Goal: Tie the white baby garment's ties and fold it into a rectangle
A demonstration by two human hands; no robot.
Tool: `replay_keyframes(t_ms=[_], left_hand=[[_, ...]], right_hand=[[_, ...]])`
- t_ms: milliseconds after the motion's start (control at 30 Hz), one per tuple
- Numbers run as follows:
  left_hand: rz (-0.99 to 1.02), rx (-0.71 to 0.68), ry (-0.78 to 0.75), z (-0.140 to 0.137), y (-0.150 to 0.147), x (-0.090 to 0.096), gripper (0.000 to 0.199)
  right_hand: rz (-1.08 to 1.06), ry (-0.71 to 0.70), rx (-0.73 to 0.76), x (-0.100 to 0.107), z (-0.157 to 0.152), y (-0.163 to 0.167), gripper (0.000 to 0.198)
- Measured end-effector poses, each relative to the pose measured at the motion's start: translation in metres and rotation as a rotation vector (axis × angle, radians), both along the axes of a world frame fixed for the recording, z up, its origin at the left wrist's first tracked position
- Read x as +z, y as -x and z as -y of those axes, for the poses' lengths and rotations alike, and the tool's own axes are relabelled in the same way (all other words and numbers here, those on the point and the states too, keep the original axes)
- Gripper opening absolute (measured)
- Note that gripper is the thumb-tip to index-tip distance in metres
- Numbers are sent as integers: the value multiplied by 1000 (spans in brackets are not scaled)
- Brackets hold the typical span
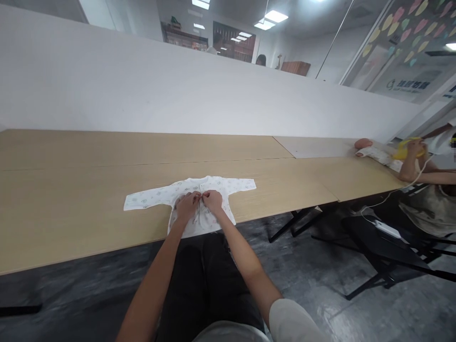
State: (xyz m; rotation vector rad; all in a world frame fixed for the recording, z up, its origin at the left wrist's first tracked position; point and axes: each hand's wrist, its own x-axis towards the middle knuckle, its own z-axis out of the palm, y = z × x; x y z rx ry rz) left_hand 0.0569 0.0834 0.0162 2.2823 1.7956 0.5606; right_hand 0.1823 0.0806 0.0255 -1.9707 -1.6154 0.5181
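A small white baby shirt [199, 185] with a faint print lies spread on the table, its two sleeves stretched out to the sides. At the middle of its front, my left hand [187, 206] pinches the fabric near the opening. My right hand [213, 200] pinches the cloth right beside it, the fingertips of both hands almost meeting. Whether a button or snap is between the fingers is too small to make out. The shirt's lower hem reaches the table's front edge.
The long wooden table [89, 183] runs along a white wall [199, 95]. To the right, another person's arm [434, 177] rests near white cloth [375, 154] and a yellow item [402, 149]. A black folding chair [377, 242] holds a white power strip [387, 230] with a cable.
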Motion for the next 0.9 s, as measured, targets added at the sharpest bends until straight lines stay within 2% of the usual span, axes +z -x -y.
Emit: replay_keyframes(t_ms=[267,533,667,800,900], left_hand=[[59,10,11,-2,0,-2,33],[50,37,5,-1,-2,0,28],[51,45,-12,-1,-3,1,30],[24,55,-109,4,-2,5,34],[-53,35,-188,18,1,7,37]], right_hand=[[-51,-59,27,-3,3,1,19],[-193,-138,-21,-14,-5,-7,14],[-224,-134,-25,-15,-10,-11,17],[-181,-161,28,-8,-2,-16,18],[-52,-153,145,-1,16,-18,16]])
